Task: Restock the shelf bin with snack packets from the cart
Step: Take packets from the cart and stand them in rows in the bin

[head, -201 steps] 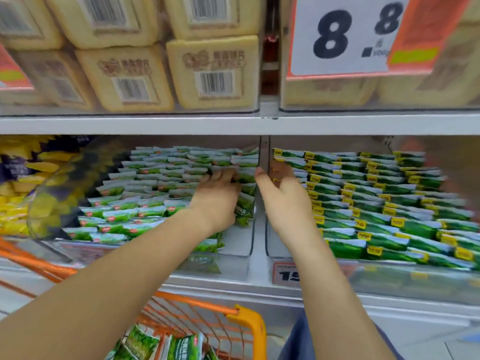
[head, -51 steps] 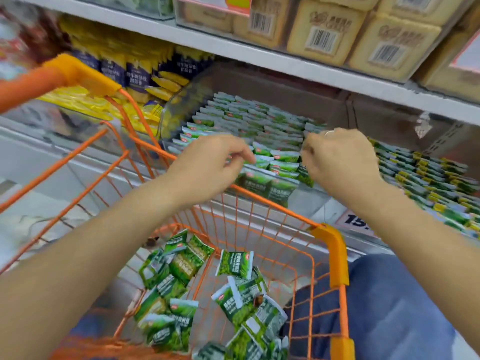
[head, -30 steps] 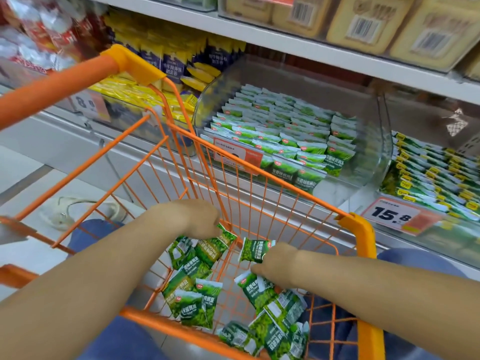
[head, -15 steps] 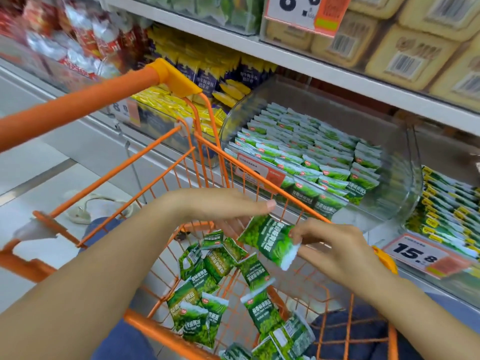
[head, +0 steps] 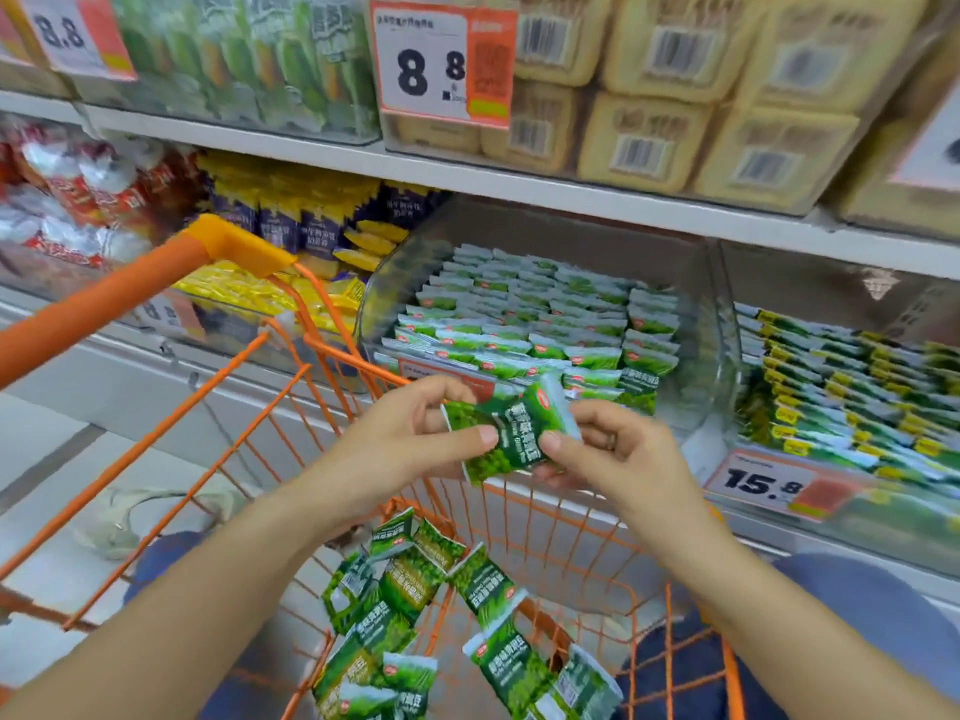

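Green packet held over the cart

Green and shiny, the snack packet (head: 511,433) was pinched at once by the left hand (head: 410,444) and the right hand (head: 618,454), thumbs on its front. It hung above the orange cart (head: 332,366), near the front of the clear shelf bin (head: 717,356).

Its long side ran from low left up to far right, and the white end with the red spot pointed up toward the bin.

The foil looked slippery, so it could slide out and drop back among the loose packets (head: 452,631) below. It could also catch on the bin's front edge, or knock the tidy rows (head: 530,324) crooked.
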`<control>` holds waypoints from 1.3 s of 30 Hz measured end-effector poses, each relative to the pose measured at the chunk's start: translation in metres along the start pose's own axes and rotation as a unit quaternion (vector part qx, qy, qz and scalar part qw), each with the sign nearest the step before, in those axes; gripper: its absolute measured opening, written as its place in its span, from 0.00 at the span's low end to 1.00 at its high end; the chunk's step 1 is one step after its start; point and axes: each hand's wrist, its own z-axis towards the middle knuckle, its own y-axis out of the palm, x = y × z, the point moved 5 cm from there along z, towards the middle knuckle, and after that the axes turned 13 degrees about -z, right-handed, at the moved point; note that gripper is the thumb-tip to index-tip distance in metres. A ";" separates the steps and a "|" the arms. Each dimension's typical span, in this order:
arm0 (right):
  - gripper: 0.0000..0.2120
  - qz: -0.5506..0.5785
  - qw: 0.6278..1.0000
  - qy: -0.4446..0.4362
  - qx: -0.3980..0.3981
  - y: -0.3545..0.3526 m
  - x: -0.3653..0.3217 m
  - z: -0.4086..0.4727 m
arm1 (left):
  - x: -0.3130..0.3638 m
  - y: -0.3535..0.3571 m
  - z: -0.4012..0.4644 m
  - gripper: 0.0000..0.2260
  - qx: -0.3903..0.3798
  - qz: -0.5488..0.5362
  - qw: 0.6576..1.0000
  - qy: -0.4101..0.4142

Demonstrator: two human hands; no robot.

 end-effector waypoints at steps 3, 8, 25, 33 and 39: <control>0.05 -0.040 0.997 -0.034 0.063 -0.020 -0.006 0.002 | 0.006 0.010 0.009 0.16 -0.025 0.073 0.997 0.007; 0.06 -0.220 0.966 -0.099 0.092 -0.048 -0.017 0.001 | 0.020 0.044 0.030 0.12 -0.038 0.225 0.971 0.070; 0.14 -0.174 0.933 -0.006 0.315 -0.155 0.038 0.034 | 0.011 0.119 0.184 0.25 0.010 0.429 0.900 0.076; 0.08 -0.017 0.952 0.028 0.303 -0.164 0.043 0.036 | -0.014 0.128 0.194 0.15 0.008 0.521 0.849 0.085; 0.10 -0.046 0.951 0.024 0.305 -0.162 0.044 0.037 | -0.014 0.134 0.197 0.19 0.000 0.670 0.734 0.109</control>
